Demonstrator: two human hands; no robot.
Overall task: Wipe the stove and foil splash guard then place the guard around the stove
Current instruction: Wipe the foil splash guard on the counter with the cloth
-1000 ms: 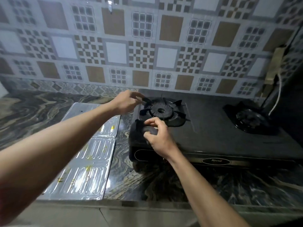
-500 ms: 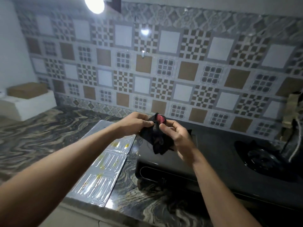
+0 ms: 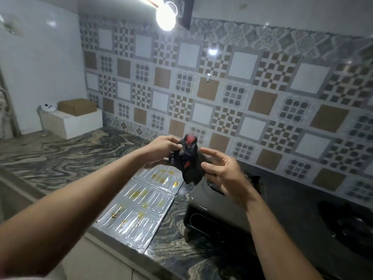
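Observation:
A crumpled black cloth with red patches (image 3: 189, 160) hangs in the air above the left end of the black gas stove (image 3: 218, 211). My left hand (image 3: 163, 146) pinches its upper left part. My right hand (image 3: 222, 170) holds its right side between thumb and palm, with the fingers partly spread. The silver foil splash guard (image 3: 139, 207) lies flat on the marbled counter (image 3: 60, 158) just left of the stove, with yellow stains on its ribbed panels. My right forearm hides the stove's left burner. The right burner (image 3: 351, 221) shows at the far right.
A patterned tile wall (image 3: 242, 93) runs behind the stove. A white box with a brown carton on it (image 3: 74, 116) stands at the counter's far left corner. A bright lamp (image 3: 166, 15) glares overhead. The counter's front edge runs just below the foil guard.
Both hands lifted the cloth off the stove's left side and raised it. The view tilted upward, bringing in the lamp and the far left corner.

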